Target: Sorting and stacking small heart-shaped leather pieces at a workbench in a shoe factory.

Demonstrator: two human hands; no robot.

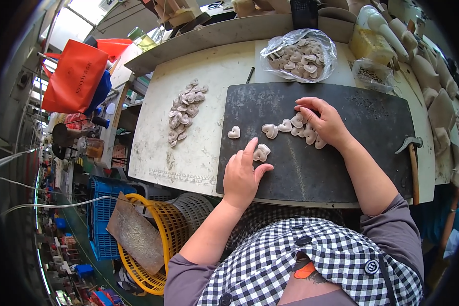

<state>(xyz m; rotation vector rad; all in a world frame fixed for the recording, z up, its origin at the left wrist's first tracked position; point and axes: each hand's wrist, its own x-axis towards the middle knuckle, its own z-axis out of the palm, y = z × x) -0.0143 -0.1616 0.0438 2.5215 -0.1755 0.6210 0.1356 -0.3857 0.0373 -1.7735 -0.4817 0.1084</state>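
Observation:
Small beige padded heart-shaped pieces lie on a black mat (301,176). My left hand (243,174) rests at the mat's lower left, thumb and index finger spread beside a small heart-shaped cluster (261,152); nothing shows between them. Over the right end of a loose row of hearts (285,125) is my right hand (327,122), thumb and index finger apart at the edge of the pieces. Its other fingers are partly hidden, and so are some hearts beneath it. A single heart (233,132) lies apart, near the mat's left edge.
Left of the mat is a heap of hearts (184,113). A clear plastic bag (298,57) full of hearts stands behind. A hammer (414,171) lies at the mat's right edge. A small bag of tiny metal parts (372,75) sits back right; a yellow basket (174,229) stands below left.

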